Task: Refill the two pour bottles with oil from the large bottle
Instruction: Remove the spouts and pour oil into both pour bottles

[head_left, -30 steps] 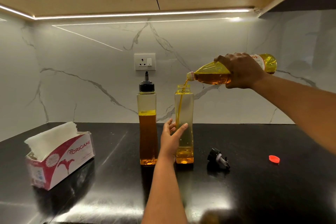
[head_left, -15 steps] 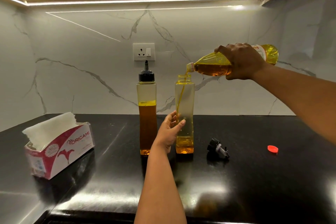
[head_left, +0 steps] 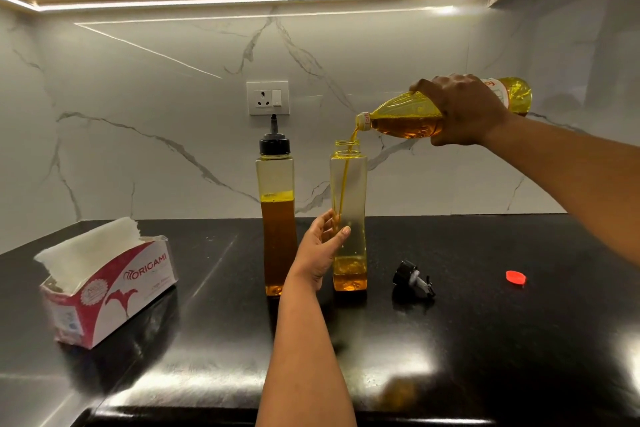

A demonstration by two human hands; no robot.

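From the head camera, the right hand (head_left: pixel 464 111) is wrapped around the belly of the large bottle (head_left: pixel 412 118), fingers curled over its top, holding it tipped nearly level with the label end behind the wrist and the neck ahead of the fingertips. A thin stream of oil (head_left: pixel 346 180) runs from that neck into the open mouth of the uncapped pour bottle (head_left: pixel 349 201), which stands upright on the black counter (head_left: pixel 450 340) directly below the neck. Only a shallow pool of oil sits at the bottom of this bottle.

The left hand (head_left: pixel 320 251) steadies the uncapped pour bottle low on its left side: the thumb lies across its front face and the other fingers curve behind it, a loose hold rather than a tight fist. Just beyond the back of this hand, to its left, stands the capped pour bottle (head_left: pixel 277 215), a little over half full, with a black spout cap; the hand's knuckles are near it, and whether they touch it cannot be told.

To the right of the left thumb, past the bottle being filled, a black pour cap (head_left: pixel 412 279) lies on its side on the counter. Further right lies a small red cap (head_left: pixel 515 277), under the right forearm's line. Well to the left of both hands sits an open tissue box (head_left: pixel 107 291). A wall socket (head_left: pixel 267 98) is on the marble wall behind the capped bottle.
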